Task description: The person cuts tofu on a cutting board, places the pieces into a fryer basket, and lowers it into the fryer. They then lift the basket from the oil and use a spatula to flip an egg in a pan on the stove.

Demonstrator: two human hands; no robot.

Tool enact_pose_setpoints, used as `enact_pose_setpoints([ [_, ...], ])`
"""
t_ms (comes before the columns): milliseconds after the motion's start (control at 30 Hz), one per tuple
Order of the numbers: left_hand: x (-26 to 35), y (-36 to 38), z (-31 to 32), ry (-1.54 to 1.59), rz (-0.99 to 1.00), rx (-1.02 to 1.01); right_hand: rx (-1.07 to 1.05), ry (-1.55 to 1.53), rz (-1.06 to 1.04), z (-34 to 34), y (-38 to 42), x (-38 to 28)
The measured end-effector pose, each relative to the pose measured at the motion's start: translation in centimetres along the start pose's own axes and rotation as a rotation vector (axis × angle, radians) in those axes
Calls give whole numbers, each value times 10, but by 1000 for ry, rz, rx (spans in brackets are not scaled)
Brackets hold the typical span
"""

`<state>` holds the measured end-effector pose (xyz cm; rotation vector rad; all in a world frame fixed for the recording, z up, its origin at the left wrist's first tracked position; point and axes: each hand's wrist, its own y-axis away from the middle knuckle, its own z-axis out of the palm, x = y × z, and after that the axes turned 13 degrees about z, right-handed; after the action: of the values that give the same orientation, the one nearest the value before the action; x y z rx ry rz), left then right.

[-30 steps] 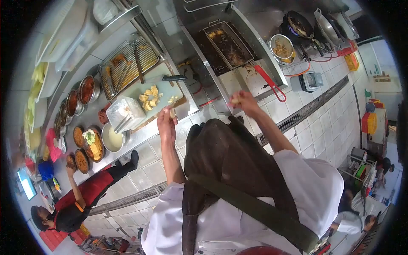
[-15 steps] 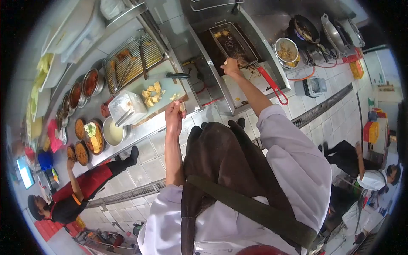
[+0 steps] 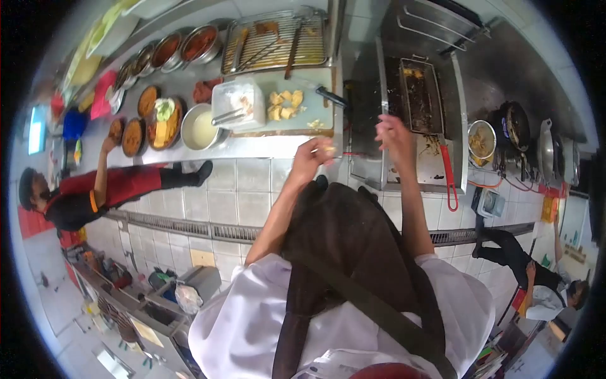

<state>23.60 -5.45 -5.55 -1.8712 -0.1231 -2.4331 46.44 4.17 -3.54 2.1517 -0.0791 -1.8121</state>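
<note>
My left hand (image 3: 310, 158) is at the counter's front edge, fingers closed on a small pale piece of food (image 3: 329, 149) whose kind I cannot make out. Behind it, the cutting board (image 3: 252, 120) carries yellowish chunks (image 3: 285, 104), pale crumbs (image 3: 315, 124) and a black-handled knife (image 3: 331, 96). My right hand (image 3: 395, 134) hovers by the fryer's (image 3: 383, 95) left wall. Its fingers look apart, with nothing visible in them, though slightly blurred. In the fryer lies a long wire basket (image 3: 423, 95) in dark oil. A red-handled tool (image 3: 449, 180) rests at the fryer's front right.
A white tub (image 3: 238, 95) with tongs and a metal bowl of pale liquid (image 3: 201, 128) stand left of the chunks. Further left are several bowls of food and a co-worker (image 3: 95, 189) reaching there. Pans (image 3: 516, 126) sit right; another person (image 3: 530, 271) is behind.
My right hand has left the fryer basket and come left, toward my left hand. The view has turned, so the counter and fryer appear further right.
</note>
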Motion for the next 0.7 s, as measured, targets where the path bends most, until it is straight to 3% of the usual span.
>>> enact_pose_setpoints([
  [33, -4, -5, 8, 6, -4, -30, -154, -98, 59, 19, 18, -6],
  [100, 5, -15, 34, -30, -13, -70, -230, -146, 113, 48, 34, -7],
  [167, 0, -22, 45, -420, 161, -117, -287, -188, 174, 48, 36, 6],
  [267, -7, -33, 34, -369, 167, -229, -124, -66, 140, 13, 2, 33],
  [333, -19, -55, 0, -759, 451, -37, 118, 320, 179, -14, -20, 28],
  [367, -8, -68, -20, -892, 482, -17, 157, 448, 109, -34, -46, 44],
  [433, -21, -95, -60, -1305, 406, 80, 200, 576, 44, -50, -85, 63],
  [467, -34, -108, -77, -1492, 309, 82, 298, 735, -144, -51, -97, 63],
  [500, -45, -116, -90, -1490, 309, 83, 392, 890, -337, -52, -101, 62],
  [567, -56, -131, -108, -1467, 81, -9, 374, 853, -252, -30, -94, 31],
  [600, -59, -134, -112, -1418, 91, 12, 354, 814, -161, -12, -90, 18],
  [667, -63, -146, -120, -1398, 131, 5, 230, 736, -282, 27, -92, 17],
  [700, -65, -146, -123, -1378, 157, -12, 168, 659, -456, 50, -99, 24],
])
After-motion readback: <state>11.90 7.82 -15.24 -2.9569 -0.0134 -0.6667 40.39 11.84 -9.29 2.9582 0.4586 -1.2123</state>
